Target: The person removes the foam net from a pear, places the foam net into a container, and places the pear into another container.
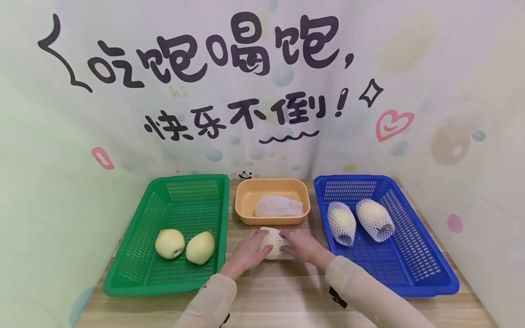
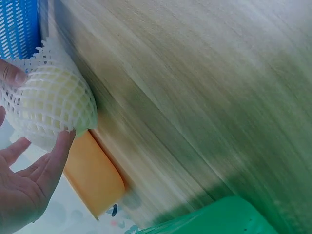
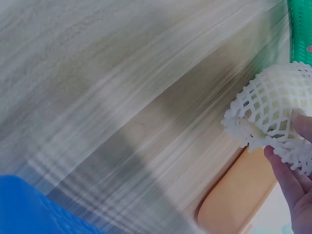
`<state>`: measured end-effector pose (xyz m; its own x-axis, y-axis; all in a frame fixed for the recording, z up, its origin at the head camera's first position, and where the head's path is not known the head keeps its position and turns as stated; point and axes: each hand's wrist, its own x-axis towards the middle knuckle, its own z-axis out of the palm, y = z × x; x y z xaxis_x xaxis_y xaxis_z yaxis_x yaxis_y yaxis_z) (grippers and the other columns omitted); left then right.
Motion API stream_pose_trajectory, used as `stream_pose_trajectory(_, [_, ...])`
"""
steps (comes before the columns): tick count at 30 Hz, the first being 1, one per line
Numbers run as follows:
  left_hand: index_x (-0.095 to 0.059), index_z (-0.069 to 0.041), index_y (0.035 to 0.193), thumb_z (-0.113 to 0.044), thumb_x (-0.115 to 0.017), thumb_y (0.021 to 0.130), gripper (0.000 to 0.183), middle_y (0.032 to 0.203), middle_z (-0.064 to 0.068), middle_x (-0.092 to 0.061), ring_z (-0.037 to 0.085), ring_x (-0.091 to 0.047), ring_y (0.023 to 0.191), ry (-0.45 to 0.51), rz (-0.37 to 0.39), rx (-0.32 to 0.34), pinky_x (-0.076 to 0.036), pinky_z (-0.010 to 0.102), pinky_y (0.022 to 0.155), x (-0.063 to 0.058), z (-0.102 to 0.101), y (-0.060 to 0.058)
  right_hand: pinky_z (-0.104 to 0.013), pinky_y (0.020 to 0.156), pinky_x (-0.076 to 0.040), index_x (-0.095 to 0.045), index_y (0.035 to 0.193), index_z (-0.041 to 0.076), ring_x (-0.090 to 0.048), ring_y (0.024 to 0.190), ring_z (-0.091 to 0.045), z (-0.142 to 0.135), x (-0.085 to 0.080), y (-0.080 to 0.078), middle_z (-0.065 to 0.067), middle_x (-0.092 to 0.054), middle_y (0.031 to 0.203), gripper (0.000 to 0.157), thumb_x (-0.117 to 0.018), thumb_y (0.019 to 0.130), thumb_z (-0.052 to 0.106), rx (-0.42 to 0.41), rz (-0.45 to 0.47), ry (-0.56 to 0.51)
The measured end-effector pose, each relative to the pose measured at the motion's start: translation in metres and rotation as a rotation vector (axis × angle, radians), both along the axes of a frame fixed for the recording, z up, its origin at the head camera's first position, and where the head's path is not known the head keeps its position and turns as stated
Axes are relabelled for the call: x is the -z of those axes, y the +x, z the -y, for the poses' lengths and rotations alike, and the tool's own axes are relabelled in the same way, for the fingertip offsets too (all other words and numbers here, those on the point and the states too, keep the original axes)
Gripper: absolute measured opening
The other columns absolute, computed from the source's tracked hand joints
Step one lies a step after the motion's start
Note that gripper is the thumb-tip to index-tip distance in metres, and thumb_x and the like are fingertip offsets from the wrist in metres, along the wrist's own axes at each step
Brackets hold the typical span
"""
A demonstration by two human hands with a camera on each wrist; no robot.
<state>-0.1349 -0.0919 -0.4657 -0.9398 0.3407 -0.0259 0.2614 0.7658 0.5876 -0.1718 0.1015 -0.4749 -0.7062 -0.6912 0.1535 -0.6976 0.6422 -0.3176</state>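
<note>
Between my two hands, just in front of the orange tray, is a pale pear [image 1: 274,248] covered by a white foam net sleeve [image 3: 273,105]. My left hand [image 1: 249,249] holds the pear's left end, its thumb on the near side and fingers on the far side. At the other end, my right hand [image 1: 304,246] grips the loose, open edge of the foam net with curled fingers. The left wrist view shows the pear [image 2: 53,100] through the mesh, with left fingertips [image 2: 63,141] against it. In the right wrist view, the net's frilled end bunches at my right fingertips [image 3: 273,153].
The orange tray [image 1: 270,220] behind holds white foam netting [image 1: 278,206]. On the left, a green basket [image 1: 164,288] contains two bare pears [image 1: 170,243]. A blue basket [image 1: 426,289] on the right contains two netted pears [image 1: 374,218]. A printed curtain [image 1: 262,155] hangs behind the wooden table [image 1: 279,296].
</note>
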Motion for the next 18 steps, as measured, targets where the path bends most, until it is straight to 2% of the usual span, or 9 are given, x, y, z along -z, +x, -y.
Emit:
stream_pose_trajectory(3, [-0.049, -0.006, 0.128, -0.031, -0.051, 0.093, 0.043, 0.125, 0.02, -0.045, 0.037, -0.049, 0.11, -0.005, -0.009, 0.007, -0.04, 0.05, 0.088, -0.001, 0.0, 0.001, -0.034, 0.065, -0.049, -0.062, 0.099, 0.001, -0.061, 0.072, -0.019, 0.0, 0.001, 0.0, -0.006, -0.064, 0.085, 0.03, -0.073, 0.077, 0.017, 0.008, -0.016, -0.015])
stream_pose_trajectory(8, [-0.049, -0.008, 0.129, -0.029, -0.051, 0.093, 0.042, 0.131, 0.027, -0.041, 0.04, -0.039, 0.121, 0.002, 0.015, 0.021, -0.035, 0.054, 0.092, 0.0, -0.004, 0.001, -0.043, 0.078, -0.047, -0.049, 0.121, -0.006, -0.06, 0.091, -0.033, -0.001, 0.003, 0.003, -0.023, -0.059, 0.107, 0.058, -0.076, 0.073, 0.015, 0.009, 0.036, 0.044])
stream_pose_trajectory(10, [-0.047, -0.007, 0.13, -0.029, -0.051, 0.093, 0.043, 0.13, 0.028, -0.042, 0.04, -0.039, 0.12, 0.014, 0.018, 0.022, -0.035, 0.053, 0.092, 0.001, -0.006, 0.002, -0.045, 0.079, -0.046, -0.047, 0.122, -0.006, -0.058, 0.093, -0.035, -0.001, 0.004, 0.004, -0.025, -0.057, 0.108, 0.06, -0.076, 0.073, 0.013, 0.013, 0.052, 0.083])
stream_pose_trajectory(13, [-0.039, -0.001, 0.134, -0.028, -0.053, 0.092, 0.052, 0.13, 0.027, -0.041, 0.04, -0.041, 0.119, 0.055, 0.03, -0.021, -0.035, 0.052, 0.093, 0.003, -0.008, 0.004, -0.042, 0.073, -0.048, -0.055, 0.112, -0.005, -0.06, 0.086, -0.031, -0.002, 0.003, 0.003, -0.019, -0.061, 0.099, 0.046, -0.075, 0.074, 0.011, 0.015, 0.026, 0.112])
stream_pose_trajectory(16, [-0.03, 0.007, 0.137, -0.028, -0.053, 0.092, 0.061, 0.132, 0.029, -0.038, 0.042, -0.04, 0.119, 0.103, 0.047, -0.088, -0.033, 0.05, 0.096, 0.007, -0.008, 0.005, -0.036, 0.06, -0.047, -0.063, 0.088, 0.002, -0.058, 0.068, -0.021, -0.004, 0.001, 0.001, -0.008, -0.061, 0.079, 0.02, -0.073, 0.072, 0.006, 0.009, -0.017, 0.099])
stream_pose_trajectory(18, [-0.031, 0.01, 0.135, -0.026, -0.051, 0.093, 0.059, 0.132, 0.03, -0.038, 0.042, -0.039, 0.12, 0.13, 0.048, -0.122, -0.032, 0.05, 0.097, 0.009, -0.008, 0.004, -0.033, 0.054, -0.045, -0.062, 0.075, 0.006, -0.055, 0.06, -0.016, -0.006, 0.0, -0.001, -0.002, -0.059, 0.07, 0.012, -0.072, 0.071, 0.003, 0.01, -0.026, 0.076])
